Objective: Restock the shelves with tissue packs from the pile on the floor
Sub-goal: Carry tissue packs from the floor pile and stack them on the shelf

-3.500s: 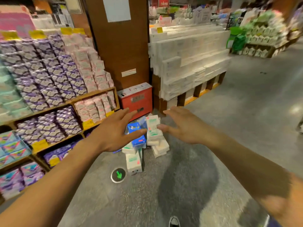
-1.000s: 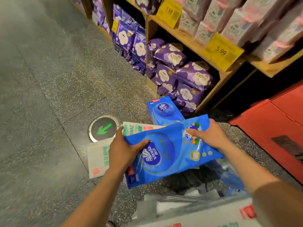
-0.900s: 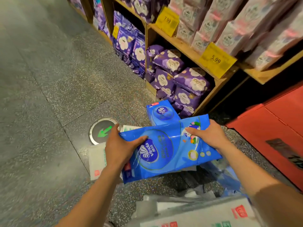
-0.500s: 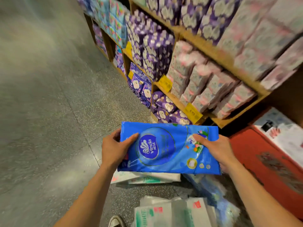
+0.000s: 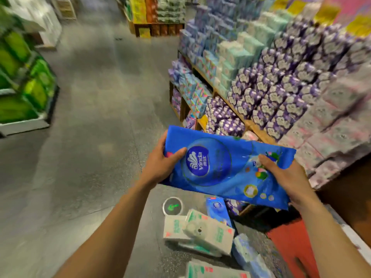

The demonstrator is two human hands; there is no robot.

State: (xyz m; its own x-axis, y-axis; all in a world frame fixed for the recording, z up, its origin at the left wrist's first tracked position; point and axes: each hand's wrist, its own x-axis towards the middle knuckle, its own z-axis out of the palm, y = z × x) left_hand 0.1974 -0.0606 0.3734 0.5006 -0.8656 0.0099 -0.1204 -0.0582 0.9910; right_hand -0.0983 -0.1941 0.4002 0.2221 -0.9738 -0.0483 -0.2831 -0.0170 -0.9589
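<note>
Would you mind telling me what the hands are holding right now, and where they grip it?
Both hands hold one blue Vinda tissue pack above the floor: the left hand grips its left end, the right hand its right end.

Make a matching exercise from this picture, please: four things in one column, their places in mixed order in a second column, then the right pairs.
1. blue pack
2. white pack
3. purple packs
4. red box

a. stacked on the shelf
b. at the bottom right edge
c. lying on the floor near the round marker
d. held by left hand and right hand

Pairs: 1-d, 2-c, 3-a, 4-b.
</note>
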